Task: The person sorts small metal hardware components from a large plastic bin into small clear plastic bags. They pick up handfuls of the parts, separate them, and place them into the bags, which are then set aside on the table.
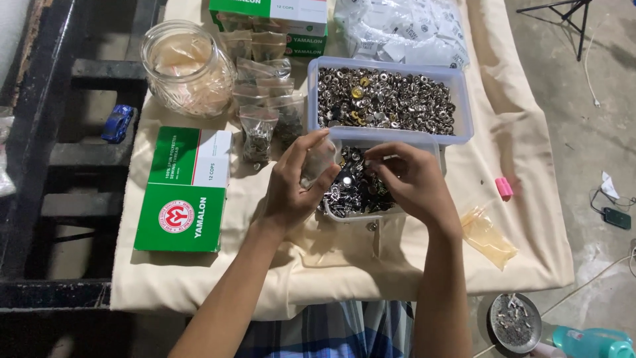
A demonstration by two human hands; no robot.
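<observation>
The small clear bag (317,166) sat pinched between thumb and fingers of the left hand (291,185), held just above the near clear tub (391,142) of dark metal snap parts. The right hand (407,182) hovered over that tub with fingertips drawn together, probably on a single piece, though it was too small to tell. A limp, narrow bag mouth could have let a piece miss and drop onto the cream cloth (530,219) or roll off it. Behind, the larger tub (387,66) of silver snaps touched the near one, so parts might have mixed; filled bags (260,132) lay just left.
</observation>
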